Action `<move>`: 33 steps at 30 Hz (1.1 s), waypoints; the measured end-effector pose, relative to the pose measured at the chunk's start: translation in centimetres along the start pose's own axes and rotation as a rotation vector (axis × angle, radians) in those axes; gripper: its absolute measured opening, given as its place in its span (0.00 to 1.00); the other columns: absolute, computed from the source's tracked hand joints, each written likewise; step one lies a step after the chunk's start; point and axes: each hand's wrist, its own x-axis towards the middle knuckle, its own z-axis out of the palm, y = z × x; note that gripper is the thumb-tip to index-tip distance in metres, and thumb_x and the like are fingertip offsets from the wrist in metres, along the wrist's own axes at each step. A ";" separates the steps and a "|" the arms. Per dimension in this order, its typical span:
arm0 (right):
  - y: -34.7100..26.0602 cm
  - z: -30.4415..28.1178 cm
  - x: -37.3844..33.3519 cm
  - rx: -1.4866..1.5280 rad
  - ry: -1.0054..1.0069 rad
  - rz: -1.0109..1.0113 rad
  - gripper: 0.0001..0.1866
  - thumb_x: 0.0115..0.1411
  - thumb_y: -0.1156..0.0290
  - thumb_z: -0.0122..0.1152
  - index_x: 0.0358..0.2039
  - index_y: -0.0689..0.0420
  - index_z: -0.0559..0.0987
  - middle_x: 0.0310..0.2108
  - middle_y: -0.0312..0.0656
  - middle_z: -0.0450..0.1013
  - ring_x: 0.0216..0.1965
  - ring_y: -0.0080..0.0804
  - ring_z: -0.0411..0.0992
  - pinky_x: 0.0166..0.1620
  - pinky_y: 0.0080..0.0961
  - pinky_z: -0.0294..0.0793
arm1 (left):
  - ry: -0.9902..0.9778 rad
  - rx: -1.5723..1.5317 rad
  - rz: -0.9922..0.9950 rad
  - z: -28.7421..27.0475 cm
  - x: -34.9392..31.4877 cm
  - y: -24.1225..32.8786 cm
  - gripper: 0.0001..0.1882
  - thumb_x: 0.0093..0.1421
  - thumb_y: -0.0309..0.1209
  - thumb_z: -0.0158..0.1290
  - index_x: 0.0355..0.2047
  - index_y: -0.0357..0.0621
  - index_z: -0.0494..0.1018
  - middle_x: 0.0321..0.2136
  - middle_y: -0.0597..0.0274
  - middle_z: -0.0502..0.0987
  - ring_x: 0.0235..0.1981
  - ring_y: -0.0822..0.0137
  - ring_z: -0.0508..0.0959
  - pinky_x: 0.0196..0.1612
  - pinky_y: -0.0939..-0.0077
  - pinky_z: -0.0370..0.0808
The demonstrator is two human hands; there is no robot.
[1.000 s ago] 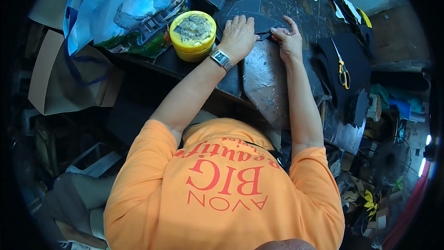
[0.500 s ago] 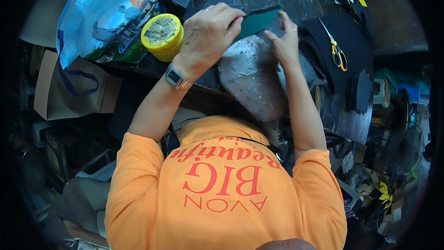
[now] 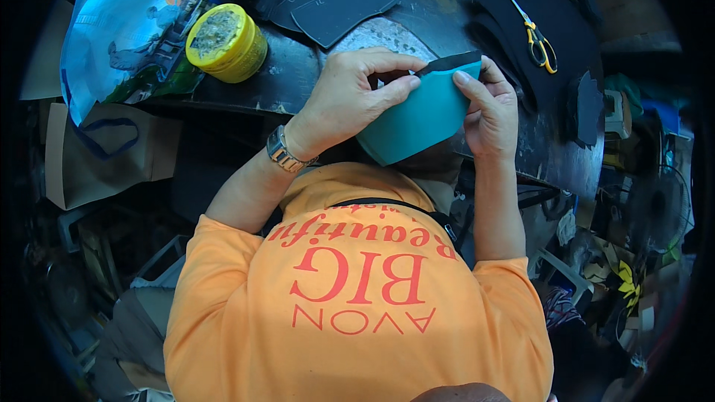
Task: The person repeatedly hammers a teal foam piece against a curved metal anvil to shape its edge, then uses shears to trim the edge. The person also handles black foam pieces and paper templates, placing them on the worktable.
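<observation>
A teal sheet piece [image 3: 413, 120] with a black strip along its top edge is held up in front of me at the table's near edge. My left hand [image 3: 356, 97] pinches its upper left part between thumb and fingers. The upper right corner is gripped by my right hand [image 3: 491, 108], thumb on the teal face and fingers behind. Part of a grey stone slab [image 3: 387, 33] shows behind the piece. Beyond my left hand, several dark cut pieces [image 3: 346, 11] lie overlapping on the table.
To the left stand a yellow tub [image 3: 246, 50] with a crusted lid and a blue printed bag [image 3: 119, 30]. Yellow-handled scissors [image 3: 542, 48] rest on black sheet material [image 3: 495, 26] at right. An open cardboard box [image 3: 89, 160] sits below the table's left side.
Both hands have brought the teal piece nearer to me and tilted it, so its broad face now shows. My view has shifted, uncovering more of the dark cut pieces.
</observation>
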 end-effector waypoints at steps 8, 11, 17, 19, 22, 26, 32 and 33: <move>0.8 0.3 -1.3 -0.008 0.068 0.008 0.13 0.60 0.80 0.68 0.45 0.62 0.78 0.38 0.40 0.79 0.37 0.22 0.79 0.42 0.18 0.79 | 0.001 -0.110 -0.015 0.7 -0.4 -1.1 0.13 0.62 0.27 0.64 0.47 0.39 0.83 0.38 0.61 0.84 0.38 0.74 0.81 0.42 0.80 0.79; 1.0 0.1 -1.5 0.020 0.030 0.034 0.14 0.61 0.80 0.68 0.46 0.63 0.78 0.38 0.40 0.80 0.37 0.22 0.79 0.42 0.17 0.79 | -0.025 -0.170 -0.061 0.5 -0.5 -1.2 0.14 0.62 0.28 0.64 0.48 0.39 0.83 0.38 0.61 0.84 0.39 0.74 0.81 0.43 0.80 0.79; 2.4 1.1 -1.7 -0.129 0.033 0.045 0.23 0.62 0.81 0.66 0.57 0.64 0.74 0.38 0.40 0.79 0.38 0.19 0.77 0.41 0.16 0.78 | -0.165 -0.043 -0.160 0.9 0.8 -2.1 0.17 0.64 0.30 0.62 0.52 0.38 0.80 0.40 0.60 0.84 0.39 0.73 0.82 0.45 0.77 0.80; 2.5 1.4 -2.2 -0.384 0.045 0.012 0.30 0.63 0.80 0.65 0.65 0.63 0.67 0.35 0.38 0.77 0.35 0.19 0.74 0.39 0.17 0.76 | -0.246 -0.010 -0.151 1.4 1.9 -3.0 0.18 0.64 0.30 0.62 0.53 0.38 0.80 0.40 0.59 0.84 0.39 0.72 0.82 0.45 0.76 0.80; 1.0 0.1 -4.0 -0.971 0.122 -0.070 0.33 0.60 0.76 0.68 0.65 0.59 0.68 0.33 0.40 0.76 0.31 0.22 0.73 0.36 0.21 0.75 | -0.283 0.118 -0.159 2.1 2.3 -3.9 0.15 0.63 0.27 0.61 0.49 0.38 0.81 0.38 0.56 0.85 0.37 0.71 0.83 0.44 0.75 0.80; -1.8 -4.8 -6.0 -1.678 0.233 -0.323 0.35 0.55 0.78 0.67 0.64 0.54 0.70 0.43 0.49 0.75 0.46 0.43 0.75 0.50 0.38 0.75 | -0.255 0.328 -0.105 3.0 1.7 -4.1 0.13 0.59 0.25 0.60 0.46 0.40 0.83 0.37 0.54 0.85 0.35 0.67 0.84 0.42 0.74 0.80; -1.3 -9.8 -6.9 -1.623 0.348 -0.080 0.31 0.57 0.80 0.61 0.63 0.53 0.72 0.52 0.53 0.76 0.51 0.49 0.77 0.53 0.38 0.75 | -0.189 0.456 0.034 3.9 1.2 -4.1 0.13 0.58 0.26 0.58 0.44 0.42 0.83 0.34 0.55 0.83 0.33 0.58 0.84 0.39 0.69 0.80; -1.3 -9.8 -7.0 -1.512 0.427 -0.050 0.31 0.57 0.80 0.60 0.63 0.54 0.73 0.54 0.54 0.75 0.52 0.49 0.77 0.53 0.37 0.76 | -0.171 0.464 0.076 4.0 1.1 -4.1 0.13 0.58 0.26 0.58 0.44 0.43 0.83 0.34 0.56 0.83 0.32 0.58 0.83 0.39 0.69 0.80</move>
